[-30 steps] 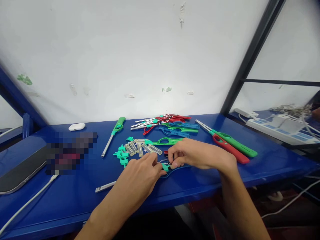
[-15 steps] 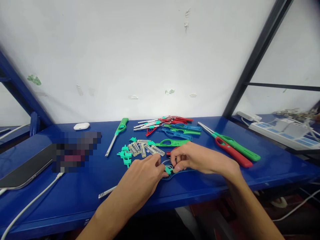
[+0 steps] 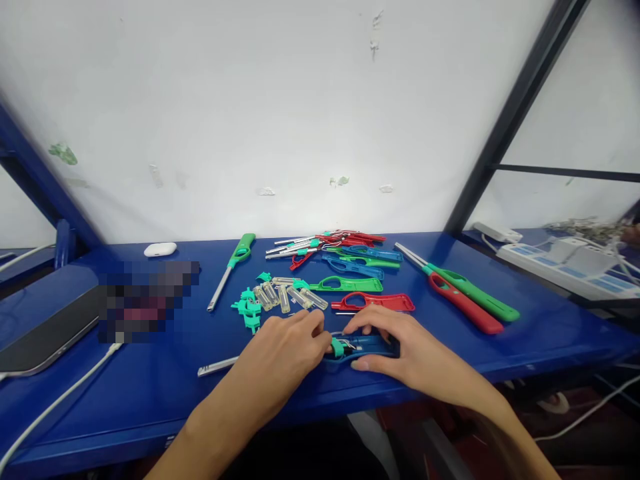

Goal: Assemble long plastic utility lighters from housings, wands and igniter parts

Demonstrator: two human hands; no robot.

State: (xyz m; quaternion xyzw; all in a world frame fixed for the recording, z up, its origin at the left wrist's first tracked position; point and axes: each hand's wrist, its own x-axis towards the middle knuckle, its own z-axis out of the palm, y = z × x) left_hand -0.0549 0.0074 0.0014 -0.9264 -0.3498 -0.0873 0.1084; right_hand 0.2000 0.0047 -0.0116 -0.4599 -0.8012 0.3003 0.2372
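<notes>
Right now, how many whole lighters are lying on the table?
3: a left green lighter, plus a right green lighter and a red lighter together on the right. Others could be hidden in the pile of parts.

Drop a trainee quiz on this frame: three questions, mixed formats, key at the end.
1. What colour is the open plastic handle shell between the left hand and the right hand?
A) red
B) blue
C) green

2. True or false: the right hand's thumb and fingers are spread apart.

3. Fill in: at the right, a long red-handled plastic lighter lies beside another lighter whose handle is ____.

Key: 1. B; 2. True; 3. green
</notes>
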